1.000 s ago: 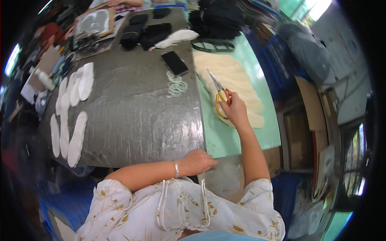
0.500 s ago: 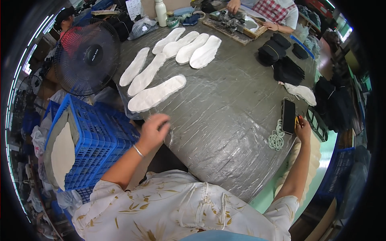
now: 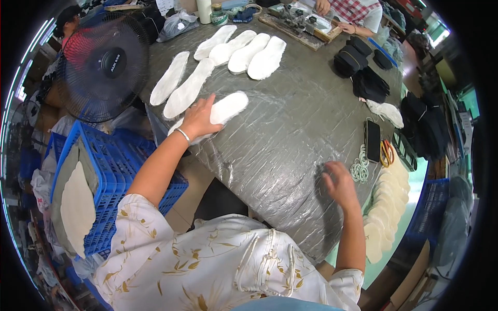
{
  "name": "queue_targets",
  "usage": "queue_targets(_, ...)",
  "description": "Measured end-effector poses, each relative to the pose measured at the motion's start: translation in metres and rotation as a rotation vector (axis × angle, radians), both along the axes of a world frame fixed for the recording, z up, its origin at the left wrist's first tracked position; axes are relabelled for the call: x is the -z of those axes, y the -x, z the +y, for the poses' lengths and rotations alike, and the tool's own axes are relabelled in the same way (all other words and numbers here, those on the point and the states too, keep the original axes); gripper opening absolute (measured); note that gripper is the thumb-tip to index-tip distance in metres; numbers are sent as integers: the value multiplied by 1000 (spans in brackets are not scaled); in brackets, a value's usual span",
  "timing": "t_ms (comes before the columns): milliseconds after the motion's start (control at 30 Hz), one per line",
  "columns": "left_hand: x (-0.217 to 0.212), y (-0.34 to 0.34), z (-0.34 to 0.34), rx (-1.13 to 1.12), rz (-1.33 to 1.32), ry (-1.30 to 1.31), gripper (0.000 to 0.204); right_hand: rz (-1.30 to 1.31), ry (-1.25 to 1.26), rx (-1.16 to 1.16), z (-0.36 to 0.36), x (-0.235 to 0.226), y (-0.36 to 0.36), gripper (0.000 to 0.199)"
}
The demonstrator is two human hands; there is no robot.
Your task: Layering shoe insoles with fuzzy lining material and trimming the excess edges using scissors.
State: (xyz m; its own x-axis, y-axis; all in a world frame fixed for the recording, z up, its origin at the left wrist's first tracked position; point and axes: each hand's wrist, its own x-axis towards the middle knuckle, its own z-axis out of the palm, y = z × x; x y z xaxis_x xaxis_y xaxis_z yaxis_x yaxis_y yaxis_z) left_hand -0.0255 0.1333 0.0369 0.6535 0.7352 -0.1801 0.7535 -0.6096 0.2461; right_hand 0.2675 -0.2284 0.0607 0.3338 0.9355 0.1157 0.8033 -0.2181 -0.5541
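Observation:
My left hand [image 3: 199,118] lies across a white fluffy insole [image 3: 231,106]. The thumb is at its near edge and the fingers reach over the far edge; the hand hides the insole's middle. Over the table's right half, my right hand [image 3: 341,185] is empty, with thumb and fingers apart. Beyond it are a coil of pale green bands [image 3: 359,165], a black phone [image 3: 372,140] and looped red-and-yellow handles [image 3: 387,153], apparently scissors. Several more white insoles [image 3: 189,88] lie side by side on the far left of the table.
The grey, plastic-covered table [image 3: 275,150] fills the middle. Stacked cream insole shapes [image 3: 386,207] lie at its right edge, black bundles [image 3: 353,57] farther back. A fan [image 3: 106,65] and blue crate [image 3: 111,192] stand left. Across the table, a person's hands work at a framed board [image 3: 295,28].
My left hand has moved forward onto the nearest insole. My right hand has left the red-and-yellow handles and moved left and nearer. The whole view has shifted slightly.

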Motion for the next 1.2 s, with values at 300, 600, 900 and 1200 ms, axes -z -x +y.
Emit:
queue_targets(300, -30, -93, -87, -113, -337, 712, 106, 555, -46, 284, 4, 19, 116, 46)
queue_targets(600, 34, -146, -58, 763, -731, 106, 60, -5, -75, 352, -9, 32, 188, 105)
queue_targets(900, 18, -100, -58, 441, -402, 196, 61, 42, 9, 248, -28, 43, 143, 86)
queue_targets(1200, -128, 17, -160, 1006, -751, 645, 44, 474, -358, -186, -50, -112, 126, 43)
